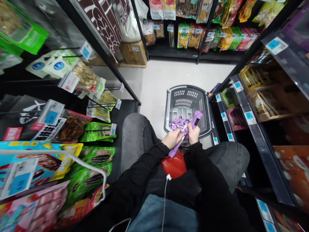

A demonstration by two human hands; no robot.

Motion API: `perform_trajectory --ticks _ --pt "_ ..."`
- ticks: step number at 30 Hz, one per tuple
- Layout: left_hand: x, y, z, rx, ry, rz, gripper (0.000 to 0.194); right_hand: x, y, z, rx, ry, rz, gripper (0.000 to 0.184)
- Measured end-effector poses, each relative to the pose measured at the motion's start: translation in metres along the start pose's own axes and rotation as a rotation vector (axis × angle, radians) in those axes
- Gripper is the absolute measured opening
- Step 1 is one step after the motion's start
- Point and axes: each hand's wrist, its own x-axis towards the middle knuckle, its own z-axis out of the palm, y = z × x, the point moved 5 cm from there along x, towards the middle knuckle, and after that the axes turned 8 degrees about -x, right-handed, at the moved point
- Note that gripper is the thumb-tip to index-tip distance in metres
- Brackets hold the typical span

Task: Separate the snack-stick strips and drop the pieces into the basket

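Partly hidden packets (197, 117), curled fingers (191, 129), count uncertain

Pale tiled floor (154, 77) with 1 gray basket (185, 98) on it
Purple packets (178, 122) lie inside the basket. On the right shelf (259, 137) sits an open carton (275, 117) of pale packets (267, 100); bagged snacks (84, 75) crowd the left shelf (127, 108), and more line the black far shelf (173, 57).
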Motion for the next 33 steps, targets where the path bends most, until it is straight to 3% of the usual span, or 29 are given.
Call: perform_trajectory --ticks 3,7,15,24,26,33 --pt "0.002 -0.001 -0.002 -0.123 0.009 -0.049 0.019 0.001 -0.001 0.001 0.010 -0.090 -0.002 0.027" --pt "0.008 -0.014 0.003 -0.424 0.018 -0.223 0.022 0.003 -0.004 -0.002 -0.023 -0.129 -0.022 0.028" --pt "0.008 -0.033 0.014 -0.843 -0.105 -0.537 0.029 0.004 -0.012 -0.001 -0.088 -0.308 -0.028 0.028" --pt "0.006 -0.027 0.014 -0.953 -0.182 -0.580 0.031 0.000 -0.001 0.004 0.031 -0.294 0.034 0.026" --pt "0.006 -0.027 0.017 -0.968 -0.243 -0.555 0.032 0.002 0.000 0.003 0.012 -0.265 0.028 0.025" --pt "-0.005 -0.027 0.036 -0.871 -0.627 -0.530 0.033 0.020 0.001 -0.017 0.030 -0.140 0.039 0.026"
